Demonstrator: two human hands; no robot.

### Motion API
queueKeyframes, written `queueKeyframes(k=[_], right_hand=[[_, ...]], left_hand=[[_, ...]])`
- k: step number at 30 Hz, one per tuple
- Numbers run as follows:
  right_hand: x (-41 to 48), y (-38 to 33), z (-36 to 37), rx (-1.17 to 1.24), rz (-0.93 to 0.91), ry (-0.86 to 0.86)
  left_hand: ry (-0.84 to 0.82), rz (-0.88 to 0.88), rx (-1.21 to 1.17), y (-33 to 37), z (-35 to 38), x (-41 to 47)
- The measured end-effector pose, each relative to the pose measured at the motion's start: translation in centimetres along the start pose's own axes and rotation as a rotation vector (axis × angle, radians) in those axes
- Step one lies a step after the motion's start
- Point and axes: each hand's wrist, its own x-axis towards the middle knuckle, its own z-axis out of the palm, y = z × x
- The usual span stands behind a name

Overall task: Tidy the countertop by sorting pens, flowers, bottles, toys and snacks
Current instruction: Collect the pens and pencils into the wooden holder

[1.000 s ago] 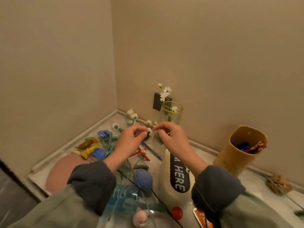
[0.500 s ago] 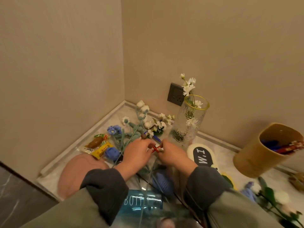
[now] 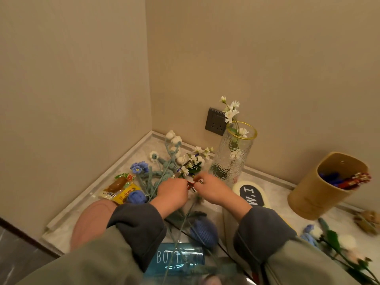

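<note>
Just left of the glass vase (image 3: pixel 232 159), the left hand (image 3: pixel 172 192) and right hand (image 3: pixel 211 188) meet, curled fingers pinching a red pen (image 3: pixel 190 184). Crochet flowers (image 3: pixel 164 171) crowd behind them. Snack packets (image 3: pixel 121 188) lie farther left, and the pen holder (image 3: pixel 316 190) stands well right.

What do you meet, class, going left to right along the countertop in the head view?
Snack packets → left hand → red pen → right hand → tan pen holder.

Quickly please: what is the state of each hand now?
Left hand: closed, pinching the red pen.
Right hand: closed, pinching the same red pen.
</note>
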Motion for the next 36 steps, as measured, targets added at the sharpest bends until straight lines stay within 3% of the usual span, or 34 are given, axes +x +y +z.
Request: queueKeyframes(k=[5,10,15,20,24,29,33,36], right_hand=[[-1.0,-1.1,-2.8,0.202,-0.005,0.136],[-2.1,-2.2,-4.3,0.423,-0.051,0.257],[-2.5,-2.9,-2.9,0.462,-0.085,0.306],[-3.1,-3.0,-1.8,0.469,-0.110,0.172],[-3.5,-3.1,-0.9,0.373,-0.116,-0.052],[-3.5,-2.2,-0.9,0.322,-0.068,-0.181],[-1.8,-0.4,-1.4,0.001,-0.030,0.078],[-0.4,0.5,-1.1,-0.211,0.032,0.124]], left_hand=[[-0.041,-0.100,-0.021,0.4,-2.8,-0.8],[-0.034,-0.149,-0.190,-0.5,-4.2,-1.6],[0.090,-0.204,-0.684,-0.4,-4.3,-2.7],[0.007,-0.346,-1.429,1.1,-5.0,-3.7],[0.038,-0.353,-1.654,1.5,-5.2,-3.3],[0.086,-0.366,-1.657,1.7,-4.0,-2.1],[0.015,-0.417,-1.699,1.5,-2.6,-0.3],[-0.034,-0.399,-1.653,1.3,-1.5,0.5]])
